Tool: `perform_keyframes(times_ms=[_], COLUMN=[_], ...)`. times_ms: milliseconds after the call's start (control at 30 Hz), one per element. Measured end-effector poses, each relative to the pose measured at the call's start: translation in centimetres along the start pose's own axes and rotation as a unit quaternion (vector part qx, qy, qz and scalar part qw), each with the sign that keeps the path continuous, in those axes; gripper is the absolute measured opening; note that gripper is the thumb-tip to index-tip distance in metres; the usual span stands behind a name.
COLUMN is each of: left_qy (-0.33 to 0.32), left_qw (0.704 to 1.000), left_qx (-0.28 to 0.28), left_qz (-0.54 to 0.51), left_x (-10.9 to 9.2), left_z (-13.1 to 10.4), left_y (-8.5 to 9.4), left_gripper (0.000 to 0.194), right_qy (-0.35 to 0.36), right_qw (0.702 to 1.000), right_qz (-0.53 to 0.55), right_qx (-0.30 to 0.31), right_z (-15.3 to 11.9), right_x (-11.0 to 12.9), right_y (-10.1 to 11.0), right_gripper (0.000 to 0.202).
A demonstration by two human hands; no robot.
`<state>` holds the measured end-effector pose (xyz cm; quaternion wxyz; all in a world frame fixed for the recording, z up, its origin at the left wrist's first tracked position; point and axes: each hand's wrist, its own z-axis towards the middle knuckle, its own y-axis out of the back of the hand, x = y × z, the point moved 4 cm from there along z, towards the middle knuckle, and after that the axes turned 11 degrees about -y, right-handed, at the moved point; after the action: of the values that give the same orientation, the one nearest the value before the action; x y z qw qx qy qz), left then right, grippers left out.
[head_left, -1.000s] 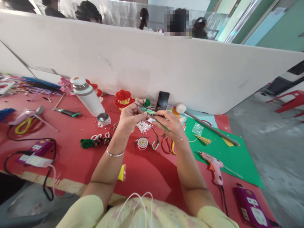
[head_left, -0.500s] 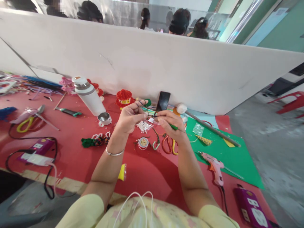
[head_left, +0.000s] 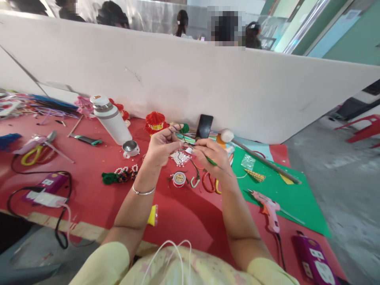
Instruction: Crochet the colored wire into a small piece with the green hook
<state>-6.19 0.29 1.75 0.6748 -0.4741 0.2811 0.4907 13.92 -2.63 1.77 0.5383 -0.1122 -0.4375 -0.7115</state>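
My left hand [head_left: 162, 147] pinches dark green yarn [head_left: 184, 136], which loops over its raised fingers. Close beside it, my right hand [head_left: 212, 156] is closed on a thin tool with a green handle [head_left: 211, 161], its tip at the yarn between my fingertips. A green yarn ball [head_left: 185, 128] lies just behind my left fingers. Beneath the hands are white beads [head_left: 179, 158], a round spool [head_left: 179, 179] and red-handled scissors [head_left: 208, 181], partly covered by my right hand.
A white bottle [head_left: 110, 120] and small cup [head_left: 131, 148] stand left. A phone [head_left: 204, 126] leans against the white partition [head_left: 178, 75]. To the right lie a long stick [head_left: 264, 160], a pink glue gun [head_left: 268, 208] and a purple power strip [head_left: 316, 257]. People sit beyond the partition.
My right hand has turned slightly and shifted a little left, and the tool's handle has moved with it. My left hand stays nearly in place.
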Motion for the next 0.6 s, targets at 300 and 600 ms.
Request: perform_keyframes(times_ms=[300, 600], left_qy=[-0.026, -0.039], left_qw=[0.999, 0.998], left_qx=[-0.010, -0.022], left_qz=[0.024, 0.052], left_x=[-0.3, -0.9], left_z=[-0.2, -0.6], left_y=[-0.2, -0.2], left_gripper=[0.037, 0.039], right_qy=[-0.023, 0.017], right_qw=[0.999, 0.997], right_qz=[0.015, -0.062], right_qx=[-0.045, -0.035], right_z=[-0.1, -0.1], right_x=[0.8, 1.2], right_y=[-0.6, -0.9], right_gripper=[0.020, 0.019])
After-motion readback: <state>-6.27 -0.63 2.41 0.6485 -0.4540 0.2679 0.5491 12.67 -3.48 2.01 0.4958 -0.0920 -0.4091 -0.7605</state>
